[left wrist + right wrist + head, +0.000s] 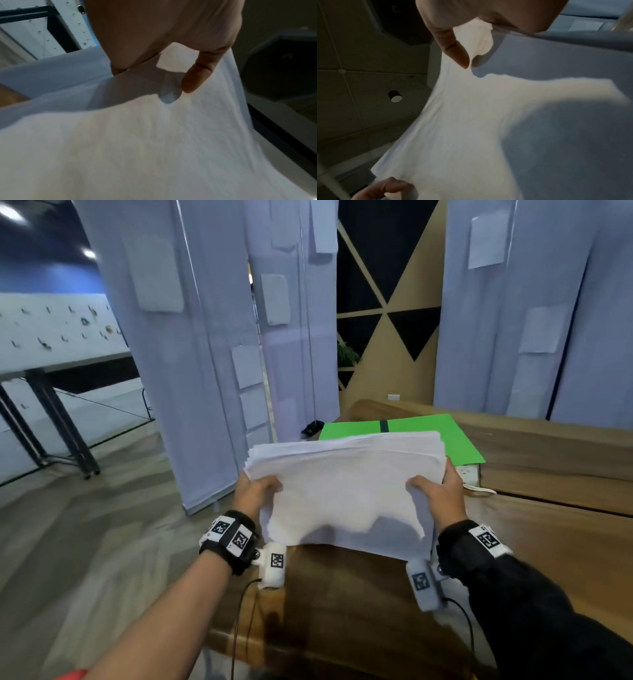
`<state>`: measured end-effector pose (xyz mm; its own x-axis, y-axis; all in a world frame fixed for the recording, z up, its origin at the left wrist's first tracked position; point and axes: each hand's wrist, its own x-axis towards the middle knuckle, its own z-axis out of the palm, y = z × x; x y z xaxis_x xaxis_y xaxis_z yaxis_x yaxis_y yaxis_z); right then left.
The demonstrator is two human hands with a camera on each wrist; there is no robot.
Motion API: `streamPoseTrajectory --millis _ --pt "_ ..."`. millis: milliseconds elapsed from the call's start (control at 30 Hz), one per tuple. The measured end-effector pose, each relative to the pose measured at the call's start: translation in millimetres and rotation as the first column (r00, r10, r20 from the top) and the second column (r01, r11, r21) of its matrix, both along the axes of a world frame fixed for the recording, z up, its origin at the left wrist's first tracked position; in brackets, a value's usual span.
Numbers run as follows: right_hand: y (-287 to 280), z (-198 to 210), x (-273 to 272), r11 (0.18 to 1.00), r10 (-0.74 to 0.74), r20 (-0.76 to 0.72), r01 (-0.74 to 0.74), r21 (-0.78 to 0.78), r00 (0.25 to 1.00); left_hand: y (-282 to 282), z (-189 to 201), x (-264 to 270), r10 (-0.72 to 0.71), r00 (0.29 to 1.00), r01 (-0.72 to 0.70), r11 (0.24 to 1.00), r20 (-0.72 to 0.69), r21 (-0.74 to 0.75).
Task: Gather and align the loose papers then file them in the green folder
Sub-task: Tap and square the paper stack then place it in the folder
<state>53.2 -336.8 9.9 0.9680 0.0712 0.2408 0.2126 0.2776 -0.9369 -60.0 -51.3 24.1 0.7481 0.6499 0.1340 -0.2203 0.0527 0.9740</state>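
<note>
A thick stack of white papers (346, 487) is held up off the wooden table, its sheets fanned unevenly along the far and left edges. My left hand (257, 491) grips its left side, thumb (195, 79) on top of the papers (154, 148). My right hand (438, 494) grips the right side, thumb (458, 55) pressing on the top sheet (453, 128). The fingers under the stack are hidden. The green folder (455, 440) lies flat on the table behind the stack, with a black band across it, partly covered from view by the papers.
The wooden table (548, 542) stretches right and toward me. A white power strip (469, 474) with a cord sits by the folder's near right corner. White hanging banners (205, 354) stand left and behind; a black-framed table (51, 405) is on the far left.
</note>
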Motion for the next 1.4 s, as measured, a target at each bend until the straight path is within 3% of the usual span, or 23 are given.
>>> streamPoseTrajectory --millis 200,400,533,667,800,900,1033,1167,1233,1400 --pt "6 4 -2 0.995 -0.101 0.017 0.101 -0.019 0.995 -3 -1 3 0.065 0.994 -0.058 0.994 0.084 -0.089" --pt "1 20 3 0.989 -0.146 0.148 0.149 -0.015 0.978 -6 20 1 0.037 0.983 -0.035 0.999 0.178 -0.015" --pt "1 7 1 0.994 -0.078 0.049 0.082 -0.071 0.996 0 5 2 -0.007 0.991 0.01 1.0 0.134 -0.021" --pt "8 8 -4 0.99 -0.134 -0.03 0.133 -0.044 0.99 -1 -6 5 -0.032 0.994 0.038 0.998 0.109 -0.051" --pt "6 19 -6 0.99 -0.139 0.03 0.139 0.003 0.99 0 2 8 0.003 0.993 0.01 0.994 0.115 -0.105" --pt "-3 22 -3 0.989 -0.136 0.039 0.138 -0.048 0.99 -1 12 5 0.016 0.996 -0.014 1.0 0.088 -0.026" --pt "-1 11 -3 0.978 -0.159 -0.036 0.152 -0.143 0.987 -3 -3 2 -0.027 0.999 0.03 0.996 -0.043 0.079" --pt "10 24 -18 0.983 -0.182 -0.061 0.183 0.004 0.981 -8 -9 7 0.039 0.997 -0.035 0.998 -0.071 0.051" --pt "15 34 -24 0.975 -0.212 -0.116 0.217 0.039 0.97 -13 -6 7 0.045 0.997 -0.044 0.999 -0.067 0.022" --pt "26 44 -19 0.922 -0.387 -0.268 0.374 -0.099 0.882 -11 -7 6 0.039 0.998 -0.041 0.999 -0.059 -0.035"
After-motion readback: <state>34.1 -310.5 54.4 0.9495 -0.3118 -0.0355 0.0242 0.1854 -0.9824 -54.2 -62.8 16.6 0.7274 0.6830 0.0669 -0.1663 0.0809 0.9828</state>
